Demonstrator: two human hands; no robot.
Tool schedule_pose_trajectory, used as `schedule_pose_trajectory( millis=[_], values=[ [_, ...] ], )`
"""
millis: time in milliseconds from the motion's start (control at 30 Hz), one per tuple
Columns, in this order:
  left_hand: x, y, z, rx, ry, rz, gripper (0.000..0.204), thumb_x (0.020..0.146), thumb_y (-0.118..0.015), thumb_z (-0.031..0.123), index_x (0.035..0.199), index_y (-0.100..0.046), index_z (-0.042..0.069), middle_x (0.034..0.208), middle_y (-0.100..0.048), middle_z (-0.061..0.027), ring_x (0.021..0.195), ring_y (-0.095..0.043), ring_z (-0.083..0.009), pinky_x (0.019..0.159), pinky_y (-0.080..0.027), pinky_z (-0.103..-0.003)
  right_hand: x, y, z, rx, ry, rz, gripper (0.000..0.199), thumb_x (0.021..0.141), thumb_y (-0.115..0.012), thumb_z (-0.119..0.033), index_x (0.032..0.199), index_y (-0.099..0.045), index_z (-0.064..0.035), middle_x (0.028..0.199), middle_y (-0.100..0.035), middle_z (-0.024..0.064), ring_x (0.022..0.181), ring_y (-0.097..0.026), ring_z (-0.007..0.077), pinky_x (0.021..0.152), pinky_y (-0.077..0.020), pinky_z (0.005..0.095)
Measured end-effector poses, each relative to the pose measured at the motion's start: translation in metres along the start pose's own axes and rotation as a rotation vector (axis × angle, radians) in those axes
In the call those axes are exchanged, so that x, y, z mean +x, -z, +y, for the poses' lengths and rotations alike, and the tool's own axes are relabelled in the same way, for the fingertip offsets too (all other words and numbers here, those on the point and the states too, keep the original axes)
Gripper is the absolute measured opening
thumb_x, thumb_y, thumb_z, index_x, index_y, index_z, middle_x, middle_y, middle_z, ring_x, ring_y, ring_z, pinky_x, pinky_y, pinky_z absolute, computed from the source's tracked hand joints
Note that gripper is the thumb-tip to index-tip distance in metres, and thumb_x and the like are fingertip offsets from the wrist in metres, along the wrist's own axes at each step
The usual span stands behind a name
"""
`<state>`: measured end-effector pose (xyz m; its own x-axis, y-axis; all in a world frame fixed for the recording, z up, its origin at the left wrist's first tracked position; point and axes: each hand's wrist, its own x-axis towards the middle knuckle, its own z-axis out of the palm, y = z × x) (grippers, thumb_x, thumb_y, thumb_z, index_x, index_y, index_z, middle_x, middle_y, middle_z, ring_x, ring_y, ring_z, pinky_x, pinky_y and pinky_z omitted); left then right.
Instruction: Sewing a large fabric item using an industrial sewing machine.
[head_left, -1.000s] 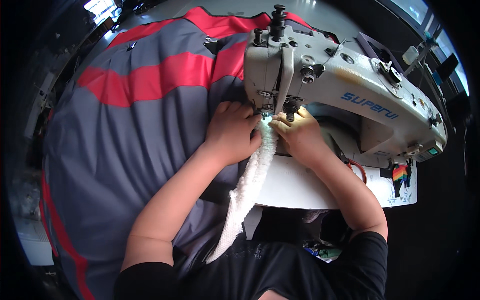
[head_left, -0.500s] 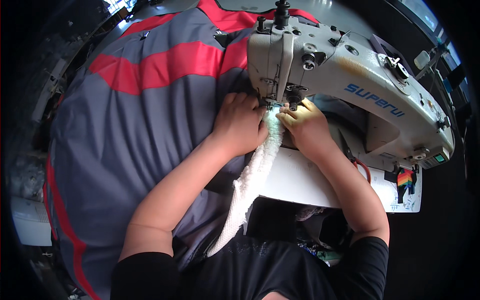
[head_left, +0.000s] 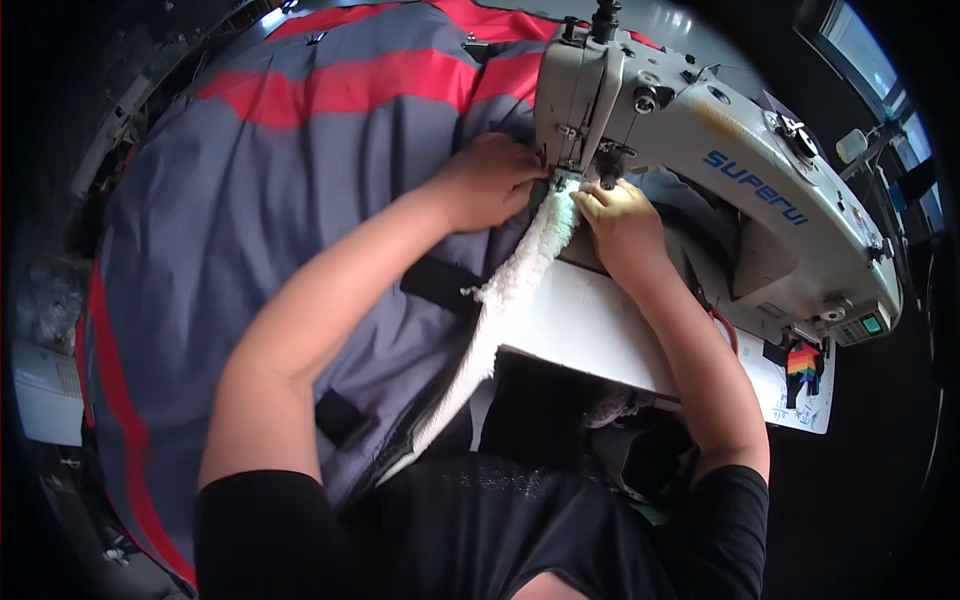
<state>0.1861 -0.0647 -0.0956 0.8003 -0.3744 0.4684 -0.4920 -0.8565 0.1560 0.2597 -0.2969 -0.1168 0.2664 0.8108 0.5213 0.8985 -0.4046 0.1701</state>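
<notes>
A white sewing machine (head_left: pixel 670 130) stands ahead with its presser foot (head_left: pixel 562 182) down near a fluffy white fleece strip (head_left: pixel 535 250). The strip runs from under the foot back toward my lap, along the edge of a large grey fabric cover (head_left: pixel 330 200) with red bands. My left hand (head_left: pixel 487 183) is closed on the grey fabric just left of the foot, fingers bent. On the other side, my right hand (head_left: pixel 625 225) pinches the strip's right edge close to the needle, under the machine's light. Exact fingertip contact is partly hidden.
The white table edge (head_left: pixel 600 335) lies below the machine. Red-handled scissors (head_left: pixel 722 328) rest beneath its arm, beside my right forearm. A rainbow-striped piece (head_left: pixel 803 362) hangs by the control panel (head_left: pixel 862 327). The bulky cover fills the left side.
My left hand has shifted away from the fleece strip onto the grey fabric. The view has moved, and dark patches on the cover show beside the strip. My right hand stays by the needle.
</notes>
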Motion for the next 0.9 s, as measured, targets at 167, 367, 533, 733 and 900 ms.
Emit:
schedule_pose_trajectory(
  millis=[167,367,533,733,900],
  values=[
    [-0.056,0.072,0.074,0.009,0.148,0.116,0.018,0.088,-0.058,0.011,0.101,-0.065,0.002,0.105,-0.063,-0.0149,0.102,-0.059,-0.0348,0.092,-0.046,-0.043,0.0,0.036,-0.017,0.041,-0.104,-0.147,0.026,0.085,-0.058,-0.006,0.109,-0.068,-0.0059,0.11,-0.067,0.0094,0.097,-0.064,0.0305,0.083,-0.0521,0.0384],
    [-0.158,0.129,0.221,-0.169,0.552,-0.17,0.014,0.084,-0.067,0.016,0.089,-0.061,0.004,0.09,-0.062,-0.0119,0.085,-0.06,-0.0334,0.072,-0.049,-0.042,-0.071,0.109,-0.121,1.021,-0.528,-0.648,0.027,0.089,-0.071,-0.021,0.108,-0.066,-0.0024,0.107,-0.068,0.0116,0.088,-0.066,0.0191,0.071,-0.0531,0.0318],
    [-0.164,0.115,0.214,-0.355,0.647,-0.063,0.022,0.089,-0.062,0.01,0.106,-0.061,-0.003,0.095,-0.065,-0.0158,0.091,-0.065,-0.028,0.081,-0.052,-0.037,-0.085,0.086,-0.227,1.844,-0.856,-0.676,0.034,0.094,-0.068,-0.028,0.109,-0.063,0.0021,0.084,-0.068,0.0038,0.071,-0.065,0.0133,0.066,-0.0555,0.0271],
    [-0.183,0.122,0.209,-1.022,0.783,-0.081,0.062,0.095,-0.062,0.042,0.133,-0.049,-0.005,0.107,-0.068,-0.0159,0.106,-0.065,-0.0203,0.09,-0.05,-0.032,-0.042,0.112,-0.222,2.181,-0.653,-0.082,0.019,0.1,-0.058,-0.023,0.094,-0.059,-0.0048,0.079,-0.065,0.0019,0.062,-0.062,0.0102,0.054,-0.0508,0.0232],
    [-0.204,0.125,0.21,-0.494,1.021,-0.081,0.039,0.085,-0.066,0.004,0.12,-0.05,-0.001,0.109,-0.065,-0.0108,0.094,-0.065,-0.0162,0.081,-0.051,-0.032,-0.018,0.099,-0.235,1.892,-0.39,-0.252,0.018,0.098,-0.062,-0.018,0.098,-0.062,0.0007,0.084,-0.066,0.001,0.08,-0.062,0.0087,0.074,-0.0506,0.0254]
  ],
)
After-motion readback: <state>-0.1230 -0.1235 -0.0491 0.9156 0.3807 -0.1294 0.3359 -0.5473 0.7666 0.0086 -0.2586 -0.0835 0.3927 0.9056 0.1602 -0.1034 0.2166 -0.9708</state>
